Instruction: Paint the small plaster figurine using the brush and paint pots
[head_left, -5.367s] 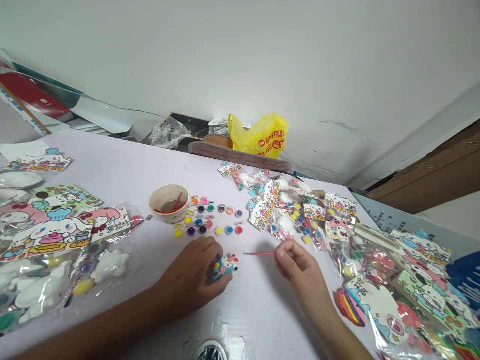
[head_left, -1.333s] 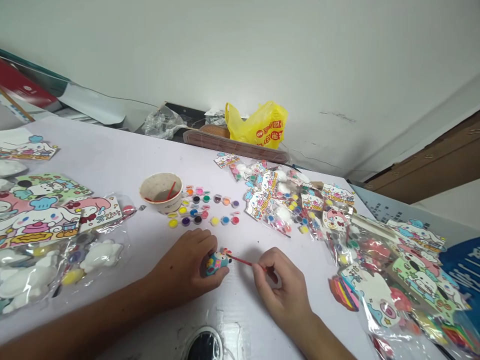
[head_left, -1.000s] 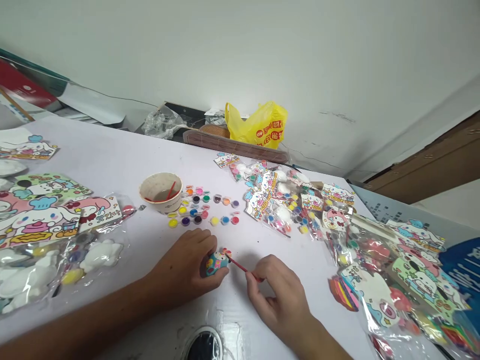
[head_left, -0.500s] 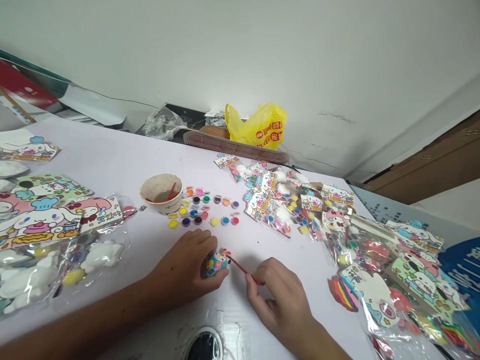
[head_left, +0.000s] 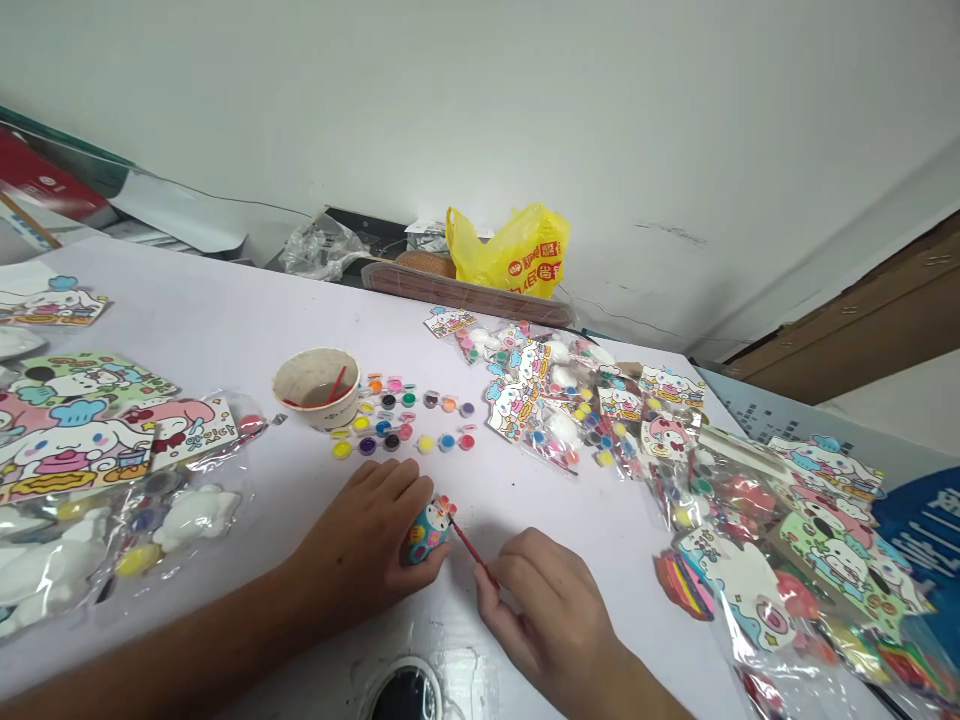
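Note:
Between the thumb and fingers of my left hand [head_left: 382, 525] is a small painted figurine [head_left: 429, 530], blue-bodied with a white face and coloured patches. My right hand [head_left: 551, 605] pinches a thin red paintbrush [head_left: 474, 552]. The brush's dark tip is at the right side of the figurine's face; whether it touches cannot be made out. Beyond my left hand lie several small open paint pots [head_left: 390, 425] in many colours. Beside them stands a paper cup [head_left: 319, 390] with murky water and a red brush handle leaning inside.
Clear bags of white figurines [head_left: 199, 515] and picture cards lie at the left. More packaged kits [head_left: 559, 400] spread across the right side. A yellow plastic bag [head_left: 510, 255] stands behind the table's far edge, by the wall. A round dark object [head_left: 406, 692] is at the near edge.
The right hand has shifted slightly left and down, and the brush now points more steeply up at the figurine's face. The figurine has turned slightly in my left hand.

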